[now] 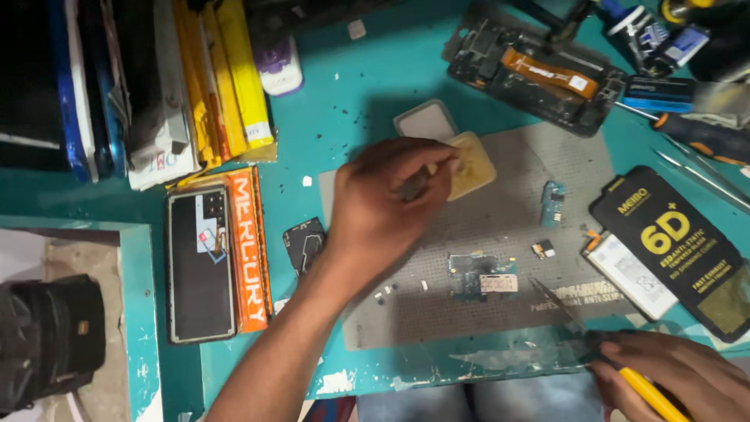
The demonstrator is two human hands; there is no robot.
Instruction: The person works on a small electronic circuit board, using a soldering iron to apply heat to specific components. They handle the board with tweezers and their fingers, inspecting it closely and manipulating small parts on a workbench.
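Note:
My left hand (387,199) reaches over the grey work mat (516,305), its fingers pinched on a small dark part beside a yellowish square pad (473,164). A small clear square container (426,119) lies just beyond the fingertips. My right hand (672,375) rests at the table's near right edge and grips yellow-handled tweezers (574,316), whose tips point toward a blue circuit board (482,275) on the mat. Two smaller blue board pieces (552,202) lie further right on the mat.
A phone frame with an orange flex cable (539,74) lies at the back right, beside screwdrivers (703,137). A black screen-protector pack (680,246) sits right. A phone with its back removed (199,266) and an orange box lie left, below stacked packages (195,78).

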